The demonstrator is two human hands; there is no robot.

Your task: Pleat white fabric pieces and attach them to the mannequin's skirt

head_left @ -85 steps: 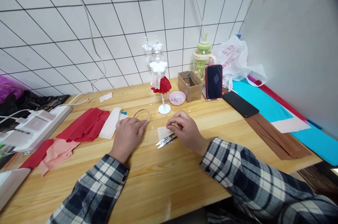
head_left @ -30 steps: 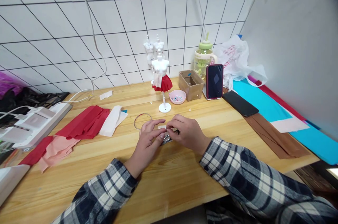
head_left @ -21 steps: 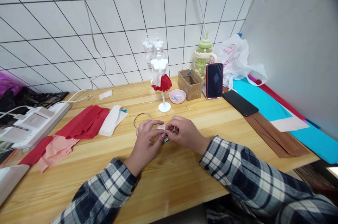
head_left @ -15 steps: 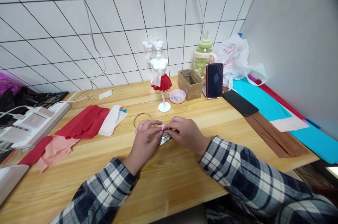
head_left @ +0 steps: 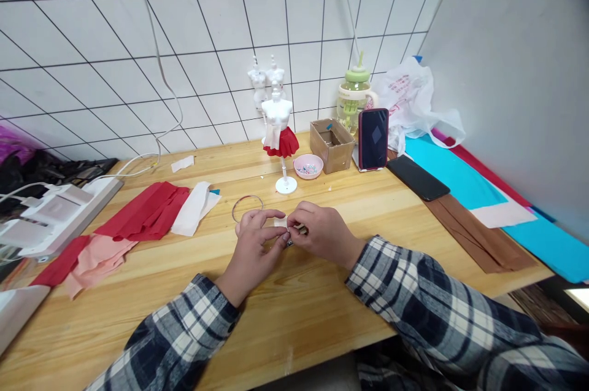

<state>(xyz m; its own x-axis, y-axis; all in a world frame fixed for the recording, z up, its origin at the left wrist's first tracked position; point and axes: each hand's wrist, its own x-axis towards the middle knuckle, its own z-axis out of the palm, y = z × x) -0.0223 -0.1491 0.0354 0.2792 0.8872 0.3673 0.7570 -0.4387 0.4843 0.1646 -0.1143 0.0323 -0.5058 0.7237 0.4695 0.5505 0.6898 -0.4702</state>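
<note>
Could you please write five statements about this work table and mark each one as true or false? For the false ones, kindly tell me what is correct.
1. The left hand and the right hand are close together, nearer to the camera than the front mannequin. True.
2. The front mannequin wears a blue skirt. False: its skirt is red.
3. The pink bowl holds small coloured pieces. True.
4. The thin ring is inside the pink bowl. False: the thin ring lies on the wooden table, near the left hand.
5. A small pale piece shows next to the hands. True.
</note>
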